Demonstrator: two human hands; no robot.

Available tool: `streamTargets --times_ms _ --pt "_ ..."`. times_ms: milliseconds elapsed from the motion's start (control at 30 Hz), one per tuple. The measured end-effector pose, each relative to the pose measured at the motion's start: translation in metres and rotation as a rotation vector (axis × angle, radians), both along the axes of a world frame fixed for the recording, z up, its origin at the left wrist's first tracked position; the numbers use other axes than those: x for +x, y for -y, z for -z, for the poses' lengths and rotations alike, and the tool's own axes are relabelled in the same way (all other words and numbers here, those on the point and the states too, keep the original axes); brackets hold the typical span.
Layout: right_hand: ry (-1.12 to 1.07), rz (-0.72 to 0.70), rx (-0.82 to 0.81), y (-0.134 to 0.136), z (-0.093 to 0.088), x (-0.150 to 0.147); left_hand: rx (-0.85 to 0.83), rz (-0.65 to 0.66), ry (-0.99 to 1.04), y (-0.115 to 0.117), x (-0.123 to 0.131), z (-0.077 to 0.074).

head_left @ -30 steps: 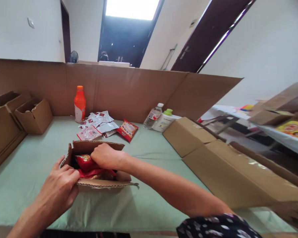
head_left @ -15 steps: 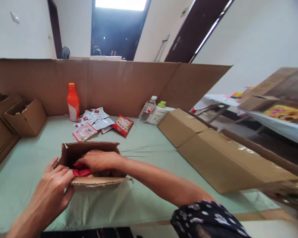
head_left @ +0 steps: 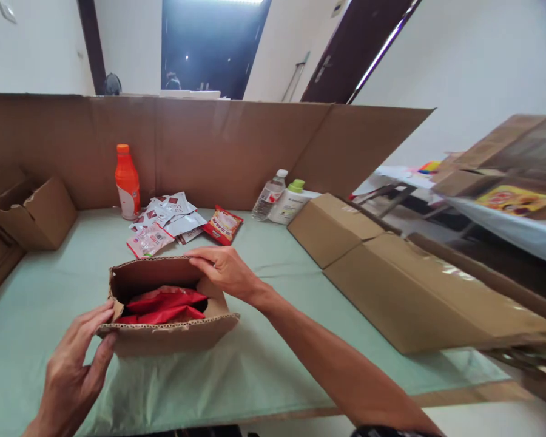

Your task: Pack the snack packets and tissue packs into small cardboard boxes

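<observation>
A small open cardboard box stands on the green table cover right in front of me. Red snack packets lie inside it. My left hand touches the box's near left corner with its fingers spread. My right hand rests on the far right rim of the box, fingers curled over the back flap. Neither hand holds a packet.
Behind the box lie several white sachets and a red snack packet. An orange bottle, a water bottle and a white bottle with a green cap stand by the cardboard wall. Empty boxes sit left, flat boxes right.
My right hand has come out of the box and moved to its far right rim. My left hand has slid down to the near left corner. The red packets now lie uncovered inside.
</observation>
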State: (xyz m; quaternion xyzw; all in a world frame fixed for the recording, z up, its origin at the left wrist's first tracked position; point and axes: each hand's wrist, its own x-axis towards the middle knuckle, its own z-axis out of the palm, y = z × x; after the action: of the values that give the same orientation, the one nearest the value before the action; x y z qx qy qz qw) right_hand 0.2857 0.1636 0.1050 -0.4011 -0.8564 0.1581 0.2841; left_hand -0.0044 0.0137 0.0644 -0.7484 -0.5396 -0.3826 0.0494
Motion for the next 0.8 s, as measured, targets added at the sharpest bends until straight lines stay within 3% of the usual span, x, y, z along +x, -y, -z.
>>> streamTargets --times_ms 67,233,333,433,500,567,667,800 --pt "-0.083 0.004 -0.066 -0.007 0.006 -0.001 0.038 0.017 -0.036 -0.003 0.004 -0.007" --pt "-0.207 0.088 -0.104 -0.017 0.012 -0.001 0.032 0.275 -0.064 -0.006 0.014 -0.019" --pt "-0.237 0.050 -0.156 -0.014 0.006 0.007 -0.008 0.162 -0.041 -0.009 0.014 -0.009" --pt "-0.215 -0.199 -0.243 0.005 0.000 0.024 -0.020 -0.046 -0.002 -0.012 0.013 0.004" --pt "-0.160 -0.367 -0.252 0.024 0.004 0.037 -0.020 -0.100 0.030 -0.016 0.014 0.009" --pt "-0.075 -0.395 -0.178 0.043 0.015 0.046 -0.067 -0.062 0.039 -0.020 0.015 0.012" --pt "0.077 -0.326 -0.020 0.062 0.035 0.052 -0.132 0.019 0.017 -0.024 0.011 0.014" --pt "0.275 -0.334 0.074 0.057 0.043 0.051 -0.177 0.096 -0.053 -0.021 -0.007 0.025"
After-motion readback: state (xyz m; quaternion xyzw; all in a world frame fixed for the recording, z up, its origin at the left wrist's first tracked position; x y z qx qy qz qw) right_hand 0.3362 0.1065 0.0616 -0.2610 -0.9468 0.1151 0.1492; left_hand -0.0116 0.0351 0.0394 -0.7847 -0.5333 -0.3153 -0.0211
